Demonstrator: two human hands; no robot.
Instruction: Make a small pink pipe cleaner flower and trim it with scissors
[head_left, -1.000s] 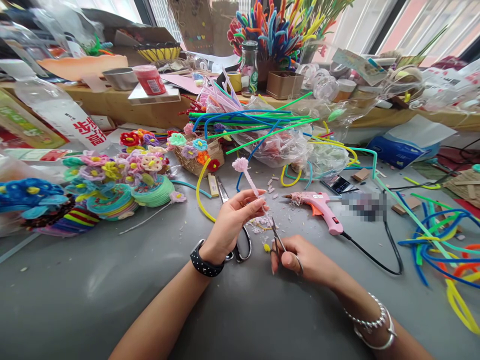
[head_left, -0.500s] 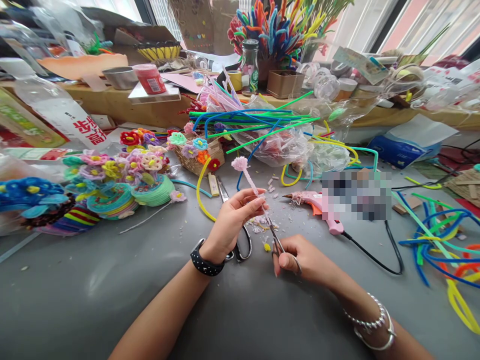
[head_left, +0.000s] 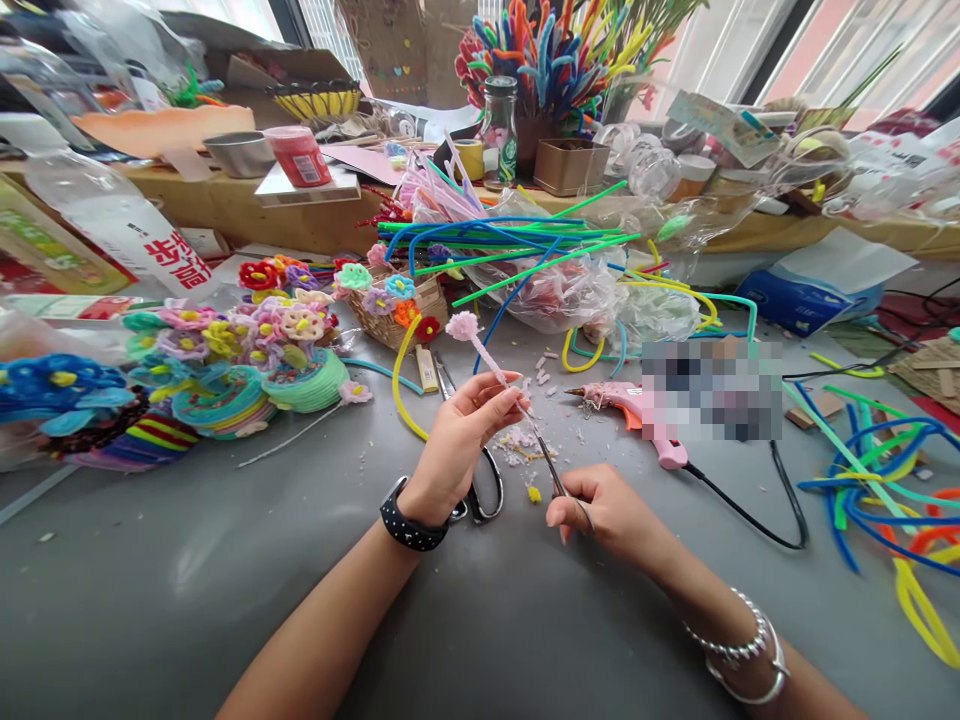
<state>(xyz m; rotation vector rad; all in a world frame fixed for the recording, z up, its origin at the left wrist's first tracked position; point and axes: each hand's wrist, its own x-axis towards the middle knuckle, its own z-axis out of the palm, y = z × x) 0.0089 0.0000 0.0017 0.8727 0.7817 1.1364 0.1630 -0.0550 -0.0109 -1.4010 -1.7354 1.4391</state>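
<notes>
Pinched between the fingers of my left hand is a pink pipe-cleaner flower, its fluffy head tilted up and to the left. My right hand grips small metal scissors by the handles. The blades look closed, with their tips at the lower end of the flower's stem beside my left fingertips. Pink and yellow fuzz clippings lie on the grey table behind the blades. Larger black-handled scissors rest partly hidden under my left hand.
A pink glue gun with a black cord lies to the right. Pots of pipe-cleaner flowers stand at left. Long green and blue pipe cleaners sit on plastic bags at the back. More loose coloured pipe cleaners spread at far right.
The pink flower has tipped further left in my left hand. The small scissors' blades have come together, and the fingers of my right hand have closed in on the handles.
</notes>
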